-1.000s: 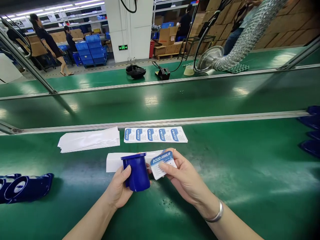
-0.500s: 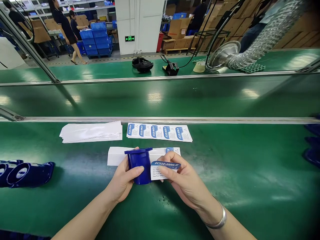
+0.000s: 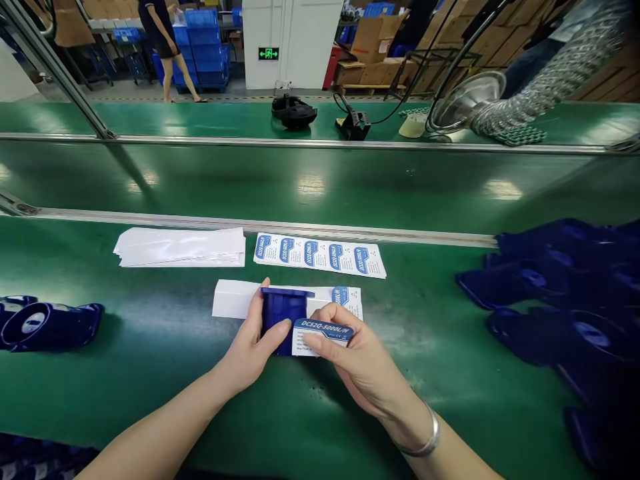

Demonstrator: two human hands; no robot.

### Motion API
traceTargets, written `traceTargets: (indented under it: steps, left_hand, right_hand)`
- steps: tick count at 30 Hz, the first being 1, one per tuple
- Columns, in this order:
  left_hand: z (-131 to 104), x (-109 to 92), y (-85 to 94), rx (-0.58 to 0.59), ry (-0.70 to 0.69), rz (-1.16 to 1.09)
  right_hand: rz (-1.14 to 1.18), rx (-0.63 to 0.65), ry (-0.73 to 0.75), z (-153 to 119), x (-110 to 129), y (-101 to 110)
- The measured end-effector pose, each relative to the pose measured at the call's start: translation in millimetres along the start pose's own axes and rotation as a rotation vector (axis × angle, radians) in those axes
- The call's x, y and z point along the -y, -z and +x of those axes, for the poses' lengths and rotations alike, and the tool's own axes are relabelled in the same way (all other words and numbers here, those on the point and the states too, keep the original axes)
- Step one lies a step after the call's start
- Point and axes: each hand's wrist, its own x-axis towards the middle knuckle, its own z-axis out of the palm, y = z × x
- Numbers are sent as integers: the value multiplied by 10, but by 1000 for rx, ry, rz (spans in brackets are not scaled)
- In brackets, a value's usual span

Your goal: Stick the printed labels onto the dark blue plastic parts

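My left hand (image 3: 255,343) grips a dark blue plastic part (image 3: 285,307) with a flange at its top, thumb on its front. Between the thumb and fingers of my right hand (image 3: 347,340) is a blue and white label (image 3: 306,337), its left end over the part's front. Whether the label sticks to the part I cannot tell. Behind the hands lies a label strip (image 3: 231,298), mostly blank on the left, with a printed label (image 3: 341,295) near its right end. Farther back are a sheet of printed labels (image 3: 320,253) and a stack of white strips (image 3: 183,248).
Blue parts (image 3: 55,327) lie at the left, and a pile of them (image 3: 590,327) fills the right side. A metal rail (image 3: 310,227) edges the green table. Beyond it are a black device (image 3: 294,112), a flexible duct (image 3: 545,83) and a walking person (image 3: 163,40).
The label has moved left, onto the front of the blue part. The camera view has shifted, showing more of the right-hand pile. The person in the background has walked to the right.
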Motion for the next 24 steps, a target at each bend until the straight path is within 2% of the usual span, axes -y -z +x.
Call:
traceTargets:
  steps: [9,24]
  left_hand:
    - [4,27,24,60,43,-50]
    - [-19,-10,13,74,95,-78]
  right_hand:
    - [18,-46,-21,-8,-47,21]
    - [19,-50,-22,1,-63,37]
